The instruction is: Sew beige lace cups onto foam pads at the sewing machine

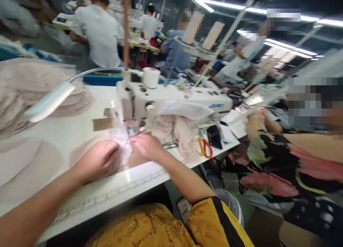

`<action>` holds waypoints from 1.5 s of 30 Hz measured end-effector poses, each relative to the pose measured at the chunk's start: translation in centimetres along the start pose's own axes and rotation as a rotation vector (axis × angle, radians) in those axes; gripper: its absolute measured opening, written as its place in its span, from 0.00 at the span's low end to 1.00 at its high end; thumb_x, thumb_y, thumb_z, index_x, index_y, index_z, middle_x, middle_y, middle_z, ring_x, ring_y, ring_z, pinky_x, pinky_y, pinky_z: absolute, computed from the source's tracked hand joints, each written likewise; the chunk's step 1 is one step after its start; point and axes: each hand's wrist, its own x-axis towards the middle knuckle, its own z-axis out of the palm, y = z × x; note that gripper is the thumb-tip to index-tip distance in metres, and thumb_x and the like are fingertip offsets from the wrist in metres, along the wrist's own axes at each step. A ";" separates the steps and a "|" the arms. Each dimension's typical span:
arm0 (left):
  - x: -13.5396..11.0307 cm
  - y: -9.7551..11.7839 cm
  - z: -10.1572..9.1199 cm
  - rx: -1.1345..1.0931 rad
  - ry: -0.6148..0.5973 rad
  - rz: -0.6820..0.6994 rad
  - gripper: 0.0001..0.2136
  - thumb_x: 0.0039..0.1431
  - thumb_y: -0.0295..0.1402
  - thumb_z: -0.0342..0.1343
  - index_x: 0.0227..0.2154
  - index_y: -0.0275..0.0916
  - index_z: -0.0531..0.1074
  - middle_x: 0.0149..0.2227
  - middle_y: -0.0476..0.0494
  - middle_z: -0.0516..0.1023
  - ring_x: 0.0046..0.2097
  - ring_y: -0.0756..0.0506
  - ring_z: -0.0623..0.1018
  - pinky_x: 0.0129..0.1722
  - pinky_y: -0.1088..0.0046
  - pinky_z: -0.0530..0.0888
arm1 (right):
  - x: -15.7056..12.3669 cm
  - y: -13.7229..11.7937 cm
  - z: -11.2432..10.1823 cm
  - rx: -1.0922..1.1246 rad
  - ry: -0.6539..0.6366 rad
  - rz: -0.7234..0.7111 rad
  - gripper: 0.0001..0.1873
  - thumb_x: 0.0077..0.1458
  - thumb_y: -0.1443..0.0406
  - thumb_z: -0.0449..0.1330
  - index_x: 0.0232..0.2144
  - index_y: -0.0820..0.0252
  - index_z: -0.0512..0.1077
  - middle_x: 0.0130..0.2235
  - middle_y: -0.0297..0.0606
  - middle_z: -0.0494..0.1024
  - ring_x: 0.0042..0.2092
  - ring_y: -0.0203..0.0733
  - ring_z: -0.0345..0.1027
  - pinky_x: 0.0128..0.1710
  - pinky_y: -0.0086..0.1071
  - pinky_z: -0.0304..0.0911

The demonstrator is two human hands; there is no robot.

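My left hand (98, 158) lies curled on a beige fabric piece (88, 149) on the white table, fingers pressed onto a small white lace-like piece (121, 140). On the other side of that white piece, my right hand (147, 145) pinches its edge just in front of the needle area of a white sewing machine (171, 97). Both hands are blurred by motion. More pale lace fabric (184, 132) hangs off the machine bed to the right of my right hand.
Stacks of beige cut pieces (32, 86) lie at the table's left. A lamp arm (50, 100) reaches over the table. Scissors with yellow and red handles (205, 147) and a black phone (214, 136) lie at right. A seated person (294, 150) is close on the right; others work behind.
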 end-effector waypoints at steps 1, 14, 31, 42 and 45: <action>0.0 0.0 -0.1 0.006 -0.032 -0.023 0.10 0.63 0.31 0.44 0.26 0.38 0.66 0.27 0.45 0.70 0.30 0.45 0.69 0.30 0.69 0.66 | -0.1 0.1 0.0 0.039 -0.035 -0.049 0.16 0.63 0.68 0.52 0.51 0.56 0.72 0.46 0.34 0.77 0.45 0.35 0.69 0.42 0.25 0.61; -0.5 -0.5 0.2 0.049 -0.131 0.158 0.10 0.63 0.28 0.48 0.38 0.37 0.75 0.38 0.39 0.75 0.40 0.42 0.72 0.40 0.65 0.67 | -3.4 -0.8 2.8 -0.076 -0.037 -0.228 0.20 0.57 0.74 0.53 0.50 0.59 0.72 0.38 0.39 0.72 0.37 0.42 0.58 0.37 0.34 0.53; -0.6 -0.3 0.6 0.345 -0.164 0.258 0.13 0.65 0.30 0.50 0.50 0.41 0.73 0.33 0.43 0.72 0.34 0.44 0.68 0.37 0.65 0.59 | -3.5 -0.9 2.5 0.024 -0.002 -0.209 0.19 0.57 0.75 0.51 0.47 0.58 0.74 0.37 0.38 0.73 0.37 0.41 0.59 0.37 0.33 0.54; -0.5 0.0 0.9 0.313 -0.129 0.250 0.14 0.63 0.26 0.51 0.50 0.38 0.74 0.36 0.40 0.74 0.37 0.43 0.70 0.39 0.64 0.64 | -3.3 0.2 3.0 0.149 0.085 -0.177 0.20 0.58 0.76 0.49 0.49 0.62 0.72 0.39 0.41 0.73 0.38 0.42 0.63 0.38 0.34 0.59; -0.4 -0.2 1.0 0.269 -0.117 0.286 0.14 0.65 0.27 0.48 0.50 0.36 0.73 0.46 0.35 0.74 0.44 0.41 0.71 0.42 0.63 0.67 | -2.9 0.0 3.1 0.064 0.040 -0.169 0.20 0.58 0.76 0.49 0.49 0.61 0.73 0.37 0.40 0.73 0.36 0.42 0.61 0.37 0.34 0.58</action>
